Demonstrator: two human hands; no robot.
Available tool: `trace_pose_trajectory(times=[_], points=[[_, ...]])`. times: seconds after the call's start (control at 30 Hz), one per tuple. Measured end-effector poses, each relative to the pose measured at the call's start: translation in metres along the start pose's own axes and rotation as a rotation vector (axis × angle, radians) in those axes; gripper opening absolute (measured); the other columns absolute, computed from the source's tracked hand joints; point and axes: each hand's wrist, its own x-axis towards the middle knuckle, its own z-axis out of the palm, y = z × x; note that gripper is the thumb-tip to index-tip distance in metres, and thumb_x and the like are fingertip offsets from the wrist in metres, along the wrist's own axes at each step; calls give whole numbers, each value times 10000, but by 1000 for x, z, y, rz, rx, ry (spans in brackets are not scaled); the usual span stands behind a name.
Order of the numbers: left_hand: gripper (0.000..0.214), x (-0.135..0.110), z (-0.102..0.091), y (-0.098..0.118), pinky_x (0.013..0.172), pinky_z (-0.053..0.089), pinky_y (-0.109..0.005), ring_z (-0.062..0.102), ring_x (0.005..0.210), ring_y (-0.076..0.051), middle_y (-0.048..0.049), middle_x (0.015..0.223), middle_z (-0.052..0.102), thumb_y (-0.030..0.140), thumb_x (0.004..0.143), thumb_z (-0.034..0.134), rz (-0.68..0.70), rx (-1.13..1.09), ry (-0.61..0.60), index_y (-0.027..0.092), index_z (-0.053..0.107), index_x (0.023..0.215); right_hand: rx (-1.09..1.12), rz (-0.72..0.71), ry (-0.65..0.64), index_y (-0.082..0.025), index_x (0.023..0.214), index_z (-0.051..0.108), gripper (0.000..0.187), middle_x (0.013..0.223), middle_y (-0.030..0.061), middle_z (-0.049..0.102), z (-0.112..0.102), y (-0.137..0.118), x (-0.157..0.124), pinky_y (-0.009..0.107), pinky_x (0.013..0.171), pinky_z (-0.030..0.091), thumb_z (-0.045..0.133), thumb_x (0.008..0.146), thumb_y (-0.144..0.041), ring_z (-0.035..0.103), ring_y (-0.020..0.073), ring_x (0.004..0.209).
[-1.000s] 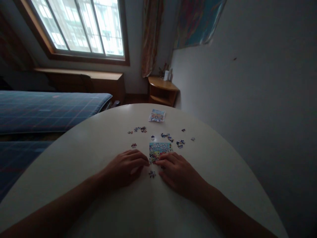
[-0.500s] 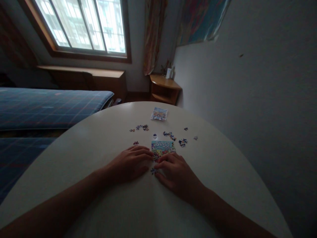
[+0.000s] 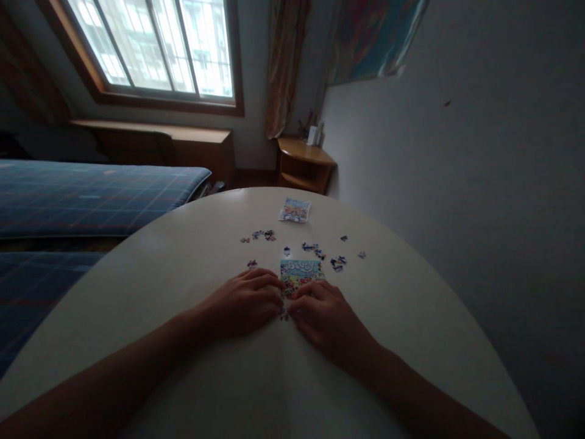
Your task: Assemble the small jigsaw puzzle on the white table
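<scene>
Low over the near part of the white table point(image 3: 219, 372), my two hands almost meet at a few small jigsaw puzzle pieces point(image 3: 284, 314). My left hand point(image 3: 249, 303) comes in from the left, its fingers bent together and its thumb against the pieces' left side. From the right, my right hand point(image 3: 326, 314) pinches at the opposite side with thumb and fingertips. Its fingers partly cover the lower edge of a colourful picture puzzle point(image 3: 301, 269) with lettering along its top. Fingers hide much of the pieces between the hands.
Loose puzzle pieces lie beyond the hands: a cluster point(image 3: 264, 235) at the back left, a row point(image 3: 314, 250) and a heap point(image 3: 338, 263) to the right, one piece point(image 3: 252, 264) by my left hand. A picture packet point(image 3: 295, 210) lies farther back. A plaid mattress point(image 3: 100, 198) stands left.
My left thumb has moved up and in towards the pieces, and my right thumb and fingers have drawn closer together. The pieces between my hands are now more covered.
</scene>
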Motion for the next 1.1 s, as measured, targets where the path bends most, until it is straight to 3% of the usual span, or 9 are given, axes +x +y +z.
trace_pose_trajectory(times=[0.13,0.47,0.6,0.87,1.1], points=[[125,1,-1,2,991,483,-366,590,1111,-203,-43,1164,683,179,924,600,93,-46,11,232,670,1013,-22,-46,23,-269,998,707,274,1064,46,663,4,3,-1,405,887,435,639,825,-69,575,232,1015],[154,0,-3,7,943,478,-336,594,1080,-191,-15,1093,716,131,881,620,167,-93,-43,227,657,995,-17,18,29,-230,881,691,81,1076,51,674,-3,-3,-2,437,954,406,726,810,-214,568,250,1078],[158,1,-6,9,900,484,-335,626,991,-188,-16,1033,725,132,875,606,178,-88,-72,231,660,985,1,59,43,-245,900,699,169,1099,41,669,-2,-7,-4,446,966,399,788,769,-303,567,256,1095],[214,-2,-8,7,836,486,-344,618,929,-190,-16,1027,699,171,857,639,169,-5,-115,266,678,1045,56,144,31,-253,897,701,139,1092,28,668,4,-6,-2,445,966,391,763,788,-193,567,247,1108],[213,-1,-9,7,842,486,-337,620,944,-189,-19,1012,712,146,880,596,177,-8,-105,241,655,1061,91,127,35,-237,905,684,147,1101,36,670,7,-3,-1,436,979,367,750,790,-173,561,246,1130]])
